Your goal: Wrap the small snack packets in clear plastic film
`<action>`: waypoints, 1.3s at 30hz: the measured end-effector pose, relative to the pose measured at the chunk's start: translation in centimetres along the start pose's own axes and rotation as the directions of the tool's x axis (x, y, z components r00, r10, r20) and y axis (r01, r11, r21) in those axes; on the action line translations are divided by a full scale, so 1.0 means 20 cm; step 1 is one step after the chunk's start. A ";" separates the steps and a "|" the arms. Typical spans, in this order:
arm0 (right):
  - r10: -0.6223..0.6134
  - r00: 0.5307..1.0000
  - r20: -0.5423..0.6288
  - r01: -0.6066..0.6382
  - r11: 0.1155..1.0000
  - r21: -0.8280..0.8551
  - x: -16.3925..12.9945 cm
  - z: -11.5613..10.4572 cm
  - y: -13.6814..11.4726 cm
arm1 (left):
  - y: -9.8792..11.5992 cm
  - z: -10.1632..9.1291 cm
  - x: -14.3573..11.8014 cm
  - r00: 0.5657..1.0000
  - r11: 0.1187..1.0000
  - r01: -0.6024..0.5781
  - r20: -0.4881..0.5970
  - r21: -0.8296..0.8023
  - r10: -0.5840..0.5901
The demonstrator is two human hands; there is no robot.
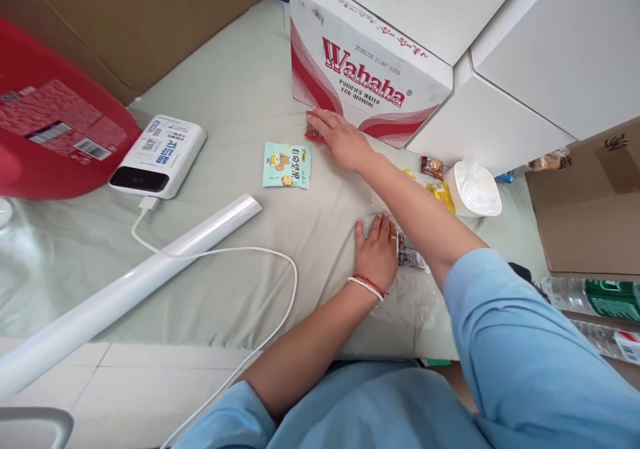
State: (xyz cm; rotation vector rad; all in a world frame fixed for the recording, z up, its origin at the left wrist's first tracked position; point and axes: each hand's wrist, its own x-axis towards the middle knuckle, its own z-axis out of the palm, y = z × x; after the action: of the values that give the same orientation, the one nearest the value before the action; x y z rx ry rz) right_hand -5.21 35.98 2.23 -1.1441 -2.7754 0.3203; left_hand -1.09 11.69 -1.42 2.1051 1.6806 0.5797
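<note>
My right hand [343, 141] reaches across in front of the water carton, its fingers closed over a small red snack packet [314, 132], partly hidden. Left of it lies a mint-green snack packet [287, 165] with a cartoon animal. My left hand [376, 252], wearing a bracelet and a ring, rests on the cloth with its fingers stretched out. Clear crinkled plastic [407, 300] lies by it, and a dark packet [412, 254] sits just to its right. Beyond my right forearm are a brown packet [431, 167] and a yellow packet [442, 195].
A Wahaha carton [373, 76] stands at the back, beside white cabinets [520, 102]. A white lined tub [475, 189] is at right. At left are a red jug [55, 116], a white power bank [163, 149] with its cable [240, 249], and a white tube [150, 282].
</note>
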 end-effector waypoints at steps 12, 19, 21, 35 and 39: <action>0.404 0.883 -0.240 -0.278 0.861 0.426 -0.49 -0.03 0.00 | -0.01 0.01 0.02 1.000 1.000 -0.022 0.001 -0.021 0.022; 0.856 0.504 -0.117 -0.268 0.284 0.921 -1.43 -0.18 0.00 | -0.02 -0.02 0.02 0.999 1.000 -0.023 0.037 -0.010 0.024; 0.891 0.453 -0.027 -0.276 0.169 0.946 -1.61 -0.18 -0.02 | -0.02 -0.02 0.02 0.999 1.000 -0.028 0.045 -0.002 0.028; 0.424 0.905 -0.034 -0.411 0.892 0.187 -1.76 -0.15 -0.11 | -0.03 -0.01 0.02 0.999 0.997 -0.045 0.009 0.065 0.044; 0.301 0.932 0.200 -0.338 0.923 0.184 -1.70 -0.20 -0.01 | -0.03 -0.01 0.03 0.999 0.997 -0.042 0.009 0.068 0.041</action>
State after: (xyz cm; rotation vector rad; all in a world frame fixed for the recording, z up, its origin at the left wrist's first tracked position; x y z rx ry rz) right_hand 19.45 12.42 5.04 -1.5770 -2.5922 0.7662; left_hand -1.52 12.31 -1.55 2.1914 1.6782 0.5332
